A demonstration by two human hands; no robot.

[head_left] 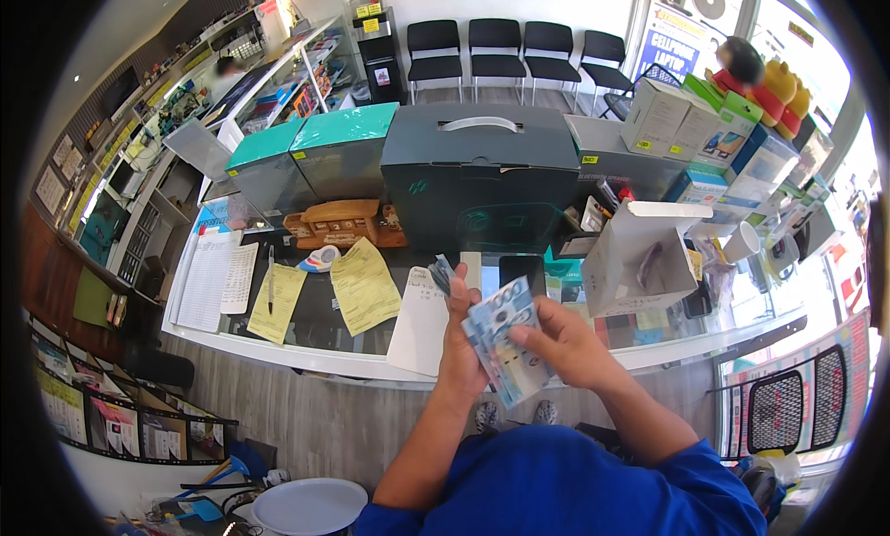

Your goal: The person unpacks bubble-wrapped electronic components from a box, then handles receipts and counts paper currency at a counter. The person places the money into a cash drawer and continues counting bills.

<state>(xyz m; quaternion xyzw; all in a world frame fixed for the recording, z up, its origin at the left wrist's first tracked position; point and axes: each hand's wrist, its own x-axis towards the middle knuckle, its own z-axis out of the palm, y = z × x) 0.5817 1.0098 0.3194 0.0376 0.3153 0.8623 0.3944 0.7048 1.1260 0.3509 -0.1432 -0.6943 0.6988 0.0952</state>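
Note:
Several blue banknotes (501, 327) are fanned out in front of me, just past the counter's near edge. My left hand (458, 360) is closed around their left side, and a folded bundle of bluish notes (439, 273) sticks up between its fingers. From the right, my right hand (577, 352) grips the same fan, its thumb lying across the top note. Beyond the notes a black phone-like slab (521, 268) rests on the glass counter. A white sheet with handwriting (415, 327) lies left of my left hand.
On the counter (371, 349) are yellow slips (365, 286), a pen (271, 281), a wooden vehicle model (341, 224), a large dark box (477, 170) and an open white box (640, 274). A white cup (741, 243) stands right. Black chairs (495, 49) line the back wall.

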